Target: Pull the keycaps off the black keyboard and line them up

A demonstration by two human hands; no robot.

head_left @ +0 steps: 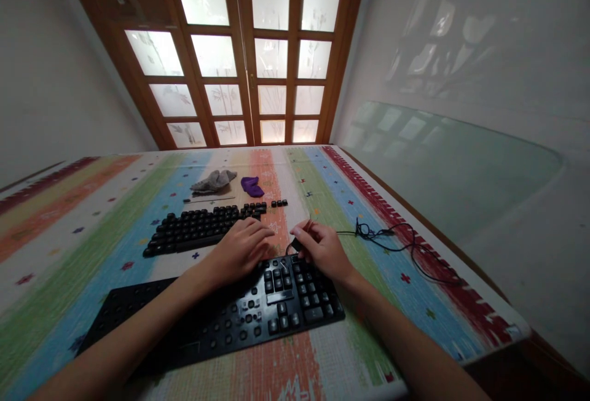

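Dim foreground, bright backlit door panes

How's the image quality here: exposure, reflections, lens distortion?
Head view: backlit, door panes nearly washed out; head view: the right-hand wall carries pale window reflections; head view: strong wide-angle stretch, door frame splaying outward toward the top; head view: the keyboard sits dark, its left part low in contrast.
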